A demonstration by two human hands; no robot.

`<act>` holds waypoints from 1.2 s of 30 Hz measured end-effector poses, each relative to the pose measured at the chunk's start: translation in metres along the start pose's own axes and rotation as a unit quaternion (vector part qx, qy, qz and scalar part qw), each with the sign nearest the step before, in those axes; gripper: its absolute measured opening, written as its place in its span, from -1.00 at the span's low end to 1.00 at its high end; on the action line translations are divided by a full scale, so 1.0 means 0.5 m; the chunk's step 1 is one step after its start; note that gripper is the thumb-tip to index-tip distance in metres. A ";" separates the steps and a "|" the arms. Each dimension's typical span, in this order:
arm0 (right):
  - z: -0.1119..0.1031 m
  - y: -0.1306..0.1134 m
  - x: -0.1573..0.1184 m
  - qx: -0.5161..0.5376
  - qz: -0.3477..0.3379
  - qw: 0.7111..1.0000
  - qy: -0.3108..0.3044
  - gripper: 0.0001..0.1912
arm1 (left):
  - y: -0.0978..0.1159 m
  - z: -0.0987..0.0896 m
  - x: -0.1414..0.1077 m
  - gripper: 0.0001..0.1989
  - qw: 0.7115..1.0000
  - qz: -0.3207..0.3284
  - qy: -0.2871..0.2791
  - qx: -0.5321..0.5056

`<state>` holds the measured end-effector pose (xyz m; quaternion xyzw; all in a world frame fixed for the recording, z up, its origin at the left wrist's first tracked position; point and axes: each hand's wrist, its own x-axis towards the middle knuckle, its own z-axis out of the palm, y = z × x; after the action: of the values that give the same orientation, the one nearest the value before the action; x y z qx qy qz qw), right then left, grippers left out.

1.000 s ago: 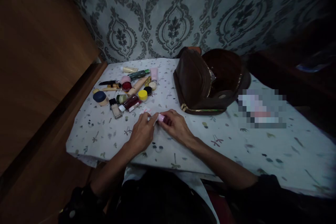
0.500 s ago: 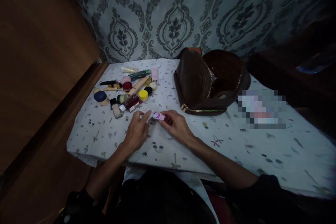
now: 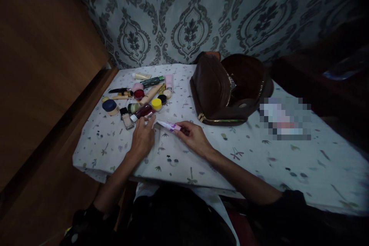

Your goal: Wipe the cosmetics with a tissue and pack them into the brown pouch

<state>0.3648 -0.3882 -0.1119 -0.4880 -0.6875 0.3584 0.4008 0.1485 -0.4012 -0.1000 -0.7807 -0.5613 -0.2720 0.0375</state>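
Note:
My right hand [image 3: 191, 136] pinches a small white and purple tube [image 3: 168, 125] at its right end. The tube lies slantwise just above the cloth, its narrow end pointing left. Close to that end is my left hand [image 3: 143, 134], its fingers bent toward the thumb around something small and whitish that I cannot make out. Just beyond the left hand lie a dark red bottle [image 3: 143, 112] with a white cap and a nail polish bottle [image 3: 126, 118] with a black cap.
Several cosmetics stand at the back left, among them a yellow-lidded jar [image 3: 156, 104], a blue-lidded jar [image 3: 109, 105] and a pink tube [image 3: 169, 80]. An unzipped brown bag [image 3: 213, 88] sits right of them on the patterned tablecloth [image 3: 253, 161]. A blurred-out item [image 3: 284, 119] lies farther right.
My left hand has moved left, away from my right hand. More of the tube shows between them. The right hand has stayed almost in place.

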 end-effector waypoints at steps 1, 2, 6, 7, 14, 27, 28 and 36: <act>-0.001 0.001 0.000 0.001 0.000 1.000 -0.002 -0.76 | -0.001 -0.001 0.001 -0.51 1.000 0.000 0.001 -0.010; -0.002 0.002 0.001 -0.002 -0.001 1.000 -0.003 -0.75 | 0.001 -0.001 0.001 -0.50 1.000 0.001 0.000 -0.020; -0.006 0.003 0.004 -0.007 -0.015 1.000 0.003 -0.78 | 0.034 0.007 -0.005 -0.51 0.999 0.019 -0.021 -0.047; -0.007 0.001 0.003 -0.006 -0.019 1.000 0.004 -0.78 | 0.045 0.010 -0.007 -0.51 0.998 0.028 -0.029 -0.050; 0.002 -0.012 -0.011 -0.102 -0.064 0.992 -0.020 -0.65 | 0.073 0.026 -0.014 -0.50 0.994 0.054 -0.055 -0.081; 0.001 -0.014 -0.004 0.071 0.021 0.997 -0.007 -0.74 | 0.093 -0.007 -0.029 -0.49 0.986 0.073 -0.002 -0.153; 0.002 -0.013 -0.004 0.101 0.033 0.994 -0.020 -0.73 | 0.099 -0.004 -0.031 -0.47 0.987 0.081 -0.006 -0.139; 0.004 -0.010 0.000 0.173 0.082 0.979 -0.066 -0.69 | 0.049 0.000 -0.006 -0.53 1.000 0.023 -0.012 -0.018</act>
<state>0.3611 -0.3897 -0.1084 -0.4414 -0.5973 0.5353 0.4023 0.1696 -0.4128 -0.0953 -0.7973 -0.5386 -0.2714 0.0231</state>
